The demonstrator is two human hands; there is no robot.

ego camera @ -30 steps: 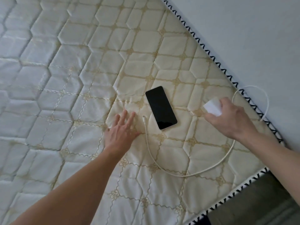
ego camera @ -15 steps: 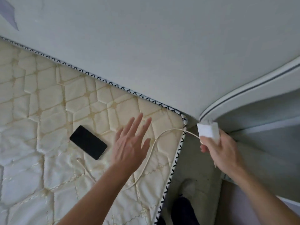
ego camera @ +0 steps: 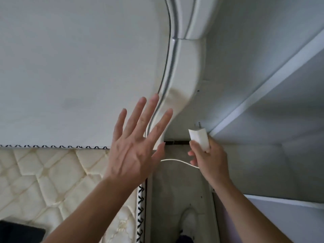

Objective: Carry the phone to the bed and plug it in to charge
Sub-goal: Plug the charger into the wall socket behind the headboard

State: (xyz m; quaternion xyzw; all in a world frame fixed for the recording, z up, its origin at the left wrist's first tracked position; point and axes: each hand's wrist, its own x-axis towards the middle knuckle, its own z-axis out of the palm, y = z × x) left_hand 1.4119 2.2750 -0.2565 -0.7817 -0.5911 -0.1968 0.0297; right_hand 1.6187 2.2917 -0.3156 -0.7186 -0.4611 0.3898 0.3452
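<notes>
My right hand (ego camera: 208,159) grips a white charger plug (ego camera: 199,139), prongs pointing up, over the gap beside the bed. Its white cable (ego camera: 177,161) runs left from under my palm and passes behind my left hand (ego camera: 136,146). That hand hovers open with fingers spread above the corner of the quilted cream mattress (ego camera: 43,176). The black phone (ego camera: 21,232) lies flat on the mattress at the bottom left edge, only partly in view. No wall socket shows.
A white padded headboard (ego camera: 70,67) with a curved side frame (ego camera: 182,81) rises behind the mattress. A grey floor strip (ego camera: 175,193) runs between the bed and a pale cabinet (ego camera: 280,120) on the right. My shoe (ego camera: 189,223) is on the floor.
The view has swung right, from the mattress to the headboard corner. My right hand carried the plug off the bed toward the wall gap. My left hand lifted off the mattress.
</notes>
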